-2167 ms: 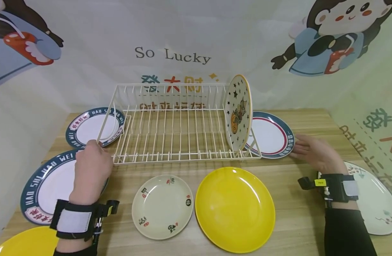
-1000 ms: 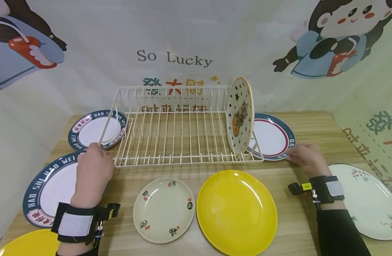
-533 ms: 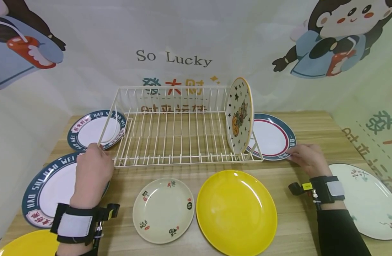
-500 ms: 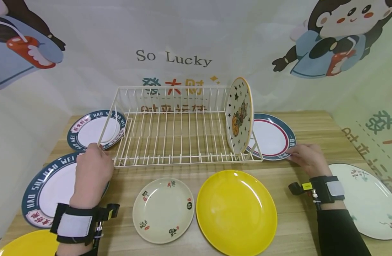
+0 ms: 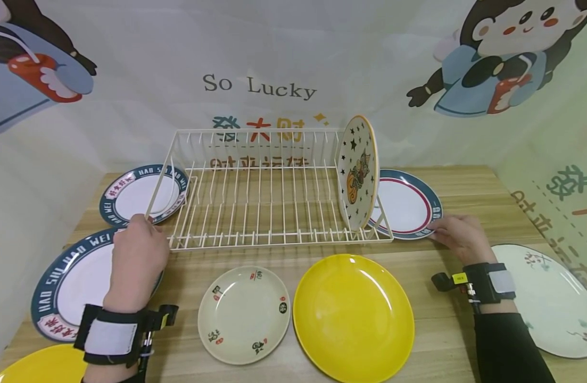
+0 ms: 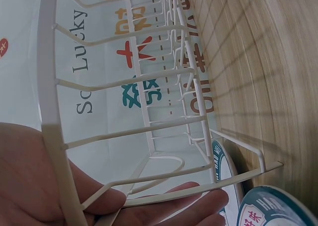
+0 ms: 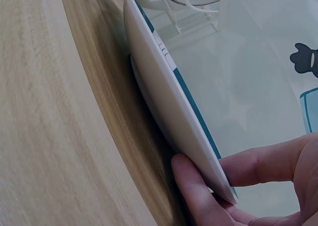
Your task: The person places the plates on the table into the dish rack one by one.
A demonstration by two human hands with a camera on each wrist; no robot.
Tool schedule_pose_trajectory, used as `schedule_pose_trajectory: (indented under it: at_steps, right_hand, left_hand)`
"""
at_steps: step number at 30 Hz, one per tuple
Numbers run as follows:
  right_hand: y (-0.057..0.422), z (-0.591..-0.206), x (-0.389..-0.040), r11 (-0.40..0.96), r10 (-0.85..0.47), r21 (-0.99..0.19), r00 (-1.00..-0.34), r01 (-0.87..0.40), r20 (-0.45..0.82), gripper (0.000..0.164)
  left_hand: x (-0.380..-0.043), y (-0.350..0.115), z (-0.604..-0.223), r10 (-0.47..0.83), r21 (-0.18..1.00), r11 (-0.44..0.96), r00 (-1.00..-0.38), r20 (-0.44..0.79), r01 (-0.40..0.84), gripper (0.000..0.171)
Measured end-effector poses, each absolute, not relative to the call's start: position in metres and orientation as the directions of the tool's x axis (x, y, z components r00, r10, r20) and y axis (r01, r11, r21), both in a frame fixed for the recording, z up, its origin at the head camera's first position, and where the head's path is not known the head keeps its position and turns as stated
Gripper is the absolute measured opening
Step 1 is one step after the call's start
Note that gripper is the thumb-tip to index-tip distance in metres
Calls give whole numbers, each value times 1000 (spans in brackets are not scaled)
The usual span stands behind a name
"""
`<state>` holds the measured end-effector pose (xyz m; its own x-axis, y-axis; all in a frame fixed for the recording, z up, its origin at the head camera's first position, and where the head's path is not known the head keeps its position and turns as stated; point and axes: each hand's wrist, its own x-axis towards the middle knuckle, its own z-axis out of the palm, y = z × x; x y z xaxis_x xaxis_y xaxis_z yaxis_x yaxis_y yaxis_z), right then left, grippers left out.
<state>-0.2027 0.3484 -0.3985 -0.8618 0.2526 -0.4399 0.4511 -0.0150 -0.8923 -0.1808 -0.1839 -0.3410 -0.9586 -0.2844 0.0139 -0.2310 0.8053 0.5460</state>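
Note:
A white wire dish rack stands at the middle back of the table. My left hand grips its front left corner; the left wrist view shows the thumb and fingers around the frame wire. One cream plate with stars and a cat picture stands upright at the rack's right end. Just beyond that end lies a white plate with a blue rim, partly hidden by the rack and the star plate. My right hand pinches this plate's right edge, thumb and fingers on opposite faces in the right wrist view.
In front of the rack lie a small cream plate and a yellow plate. Two blue-rimmed plates, one small and one large, lie left, with another yellow plate. A floral plate is right.
My right hand has gone from lying beside the blue-rimmed plate with straight fingers to pinching its edge. Over the last second both hands and the plates have stayed almost still.

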Motion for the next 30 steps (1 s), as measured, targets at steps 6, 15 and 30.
schedule_pose_trajectory:
  at_steps: [6,15,30]
  right_hand:
    - [346,-397,-205,-38,247,-896,-865,443,-438,52]
    - [344,-387,-204,-195,350,-899,-828,393,-438,22]
    - [339,-351,-205,-433,602,-885,-676,172,-426,38]
  left_hand:
    - [-180,-186,-340,-284,551,804,-959,20,-226,36]
    - [-178,-188,-340,-288,552,802,-957,20,-229,37]
    - [-180,-192,-338,-287,555,800,-958,21,-227,35]
